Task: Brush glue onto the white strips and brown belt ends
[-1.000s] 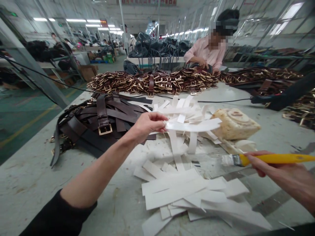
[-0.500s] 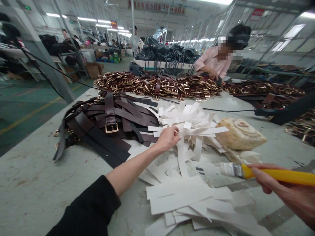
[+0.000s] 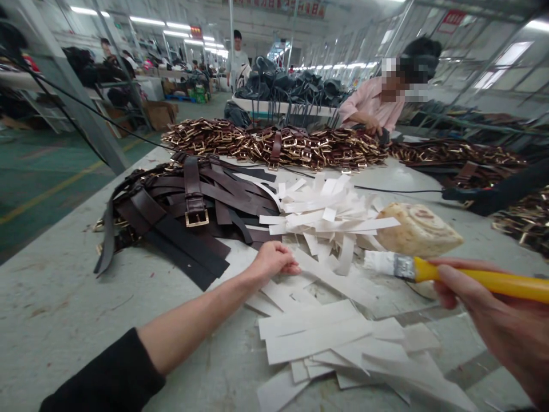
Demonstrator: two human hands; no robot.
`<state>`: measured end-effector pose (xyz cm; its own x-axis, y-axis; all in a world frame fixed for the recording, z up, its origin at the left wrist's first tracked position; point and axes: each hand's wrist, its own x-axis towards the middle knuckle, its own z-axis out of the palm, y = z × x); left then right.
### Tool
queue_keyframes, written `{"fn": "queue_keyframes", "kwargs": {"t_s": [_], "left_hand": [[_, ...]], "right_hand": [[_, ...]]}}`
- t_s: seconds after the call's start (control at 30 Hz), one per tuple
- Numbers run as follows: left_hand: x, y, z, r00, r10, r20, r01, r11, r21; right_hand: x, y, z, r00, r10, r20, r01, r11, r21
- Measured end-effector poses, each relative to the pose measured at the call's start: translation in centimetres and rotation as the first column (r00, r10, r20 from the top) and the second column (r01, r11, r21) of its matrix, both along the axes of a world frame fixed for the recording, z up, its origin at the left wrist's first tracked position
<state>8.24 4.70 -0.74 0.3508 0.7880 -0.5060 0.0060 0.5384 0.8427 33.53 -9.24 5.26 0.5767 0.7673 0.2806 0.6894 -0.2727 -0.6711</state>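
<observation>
My left hand (image 3: 277, 260) is closed in a pinch on the end of a white strip (image 3: 337, 280), which slants down to the right over other strips. In my right hand (image 3: 480, 303) is a paintbrush (image 3: 412, 268) with a yellow handle; its white-coated bristles point left, just above the table. Beyond my left hand lies a heap of white strips (image 3: 330, 214). Nearer me, wider white pieces (image 3: 315, 335) overlap in a loose stack. A yellowish, crusted container (image 3: 422, 229) stands behind the brush.
Dark brown belt straps (image 3: 171, 209) with gold buckles are piled on the left of the table (image 3: 72, 309). A long heap of buckled straps (image 3: 274, 146) runs along the far side, with a thin black cable before it. A person in pink (image 3: 373, 106) works behind the table.
My left hand has drawn back toward me and left, pulling the white strip away from the heap. My right hand has raised the brush slightly and moved it left.
</observation>
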Motion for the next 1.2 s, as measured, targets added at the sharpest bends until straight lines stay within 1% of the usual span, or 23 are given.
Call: {"fn": "queue_keyframes", "kwargs": {"t_s": [0.03, 0.07, 0.13, 0.2, 0.27, 0.37, 0.43, 0.53, 0.57, 0.67, 0.73, 0.83, 0.9, 0.97, 1.03, 1.1, 1.13, 1.17, 1.2], "left_hand": [[0.1, -0.6, -0.6, 1.000, -0.011, -0.008, 0.010, 0.999, -0.033], [0.2, -1.0, -1.1, 1.000, -0.023, -0.017, 0.022, 0.998, -0.058], [0.4, -1.4, -1.6, 0.998, -0.051, -0.034, 0.048, 0.995, -0.090], [0.5, -1.4, -1.6, 0.996, -0.078, -0.035, 0.074, 0.992, -0.105], [0.4, -1.1, -1.5, 0.994, -0.102, -0.032, 0.098, 0.989, -0.111], [0.4, -0.9, -1.5, 0.993, -0.117, -0.032, 0.112, 0.987, -0.113], [0.5, -0.8, -1.7, 0.994, -0.106, -0.036, 0.102, 0.988, -0.116], [0.9, -0.9, -1.9, 0.996, -0.079, -0.030, 0.075, 0.990, -0.118], [1.1, -0.9, -1.9, 0.997, -0.067, -0.028, 0.063, 0.991, -0.117], [1.3, -0.8, -1.4, 1.000, -0.012, -0.022, 0.010, 0.994, -0.105], [1.2, -0.7, -0.9, 1.000, 0.022, -0.021, -0.024, 0.996, -0.090], [0.6, -0.7, 0.2, 0.998, 0.069, 0.003, -0.068, 0.996, -0.065], [0.1, -0.6, 1.1, 0.995, 0.092, 0.034, -0.090, 0.995, -0.041], [-0.2, -0.1, 2.5, 0.993, 0.101, 0.068, -0.102, 0.995, 0.004], [0.0, 1.2, 4.0, 0.988, 0.109, 0.106, -0.118, 0.990, 0.081], [0.7, 3.2, 5.3, 0.985, 0.103, 0.142, -0.127, 0.976, 0.175], [1.2, 4.4, 5.7, 0.988, 0.086, 0.129, -0.115, 0.966, 0.231], [1.5, 5.5, 5.9, 0.995, 0.062, 0.083, -0.084, 0.949, 0.302], [1.8, 6.4, 5.9, 0.999, 0.040, 0.002, -0.037, 0.920, 0.390]], "right_hand": [[-1.5, 0.7, 0.2, 0.996, 0.051, -0.070, -0.050, 0.999, 0.014], [-3.0, 1.4, 0.3, 0.983, 0.127, -0.136, -0.126, 0.992, 0.011], [-5.7, 3.0, 0.0, 0.939, 0.244, -0.242, -0.253, 0.967, -0.007], [-7.5, 4.4, -0.7, 0.894, 0.311, -0.321, -0.342, 0.939, -0.045], [-8.5, 5.3, -1.6, 0.859, 0.342, -0.381, -0.397, 0.915, -0.074], [-8.4, 5.7, -2.7, 0.833, 0.362, -0.417, -0.437, 0.895, -0.096], [-7.9, 5.5, -3.1, 0.846, 0.343, -0.409, -0.418, 0.902, -0.106], [-7.4, 5.1, -3.2, 0.876, 0.311, -0.369, -0.371, 0.923, -0.104], [-7.3, 5.1, -3.1, 0.876, 0.322, -0.358, -0.379, 0.920, -0.100], [-7.2, 5.0, -3.1, 0.851, 0.392, -0.349, -0.448, 0.889, -0.096], [-6.4, 4.7, -3.4, 0.851, 0.398, -0.343, -0.454, 0.885, -0.099], [-3.6, 3.2, -4.0, 0.881, 0.351, -0.315, -0.409, 0.903, -0.136], [-1.1, 1.9, -4.5, 0.916, 0.283, -0.282, -0.342, 0.922, -0.183], [1.2, 0.5, -4.7, 0.957, 0.179, -0.229, -0.231, 0.947, -0.222], [3.0, -0.7, -4.5, 0.980, 0.080, -0.181, -0.125, 0.960, -0.250], [4.4, -1.6, -4.0, 0.988, 0.014, -0.156, -0.056, 0.961, -0.272], [5.1, -1.9, -3.7, 0.989, -0.005, -0.149, -0.039, 0.956, -0.291], [5.7, -2.3, -3.5, 0.989, -0.022, -0.144, -0.025, 0.948, -0.318], [6.4, -2.5, -3.3, 0.990, -0.043, -0.136, -0.007, 0.938, -0.347]]}}
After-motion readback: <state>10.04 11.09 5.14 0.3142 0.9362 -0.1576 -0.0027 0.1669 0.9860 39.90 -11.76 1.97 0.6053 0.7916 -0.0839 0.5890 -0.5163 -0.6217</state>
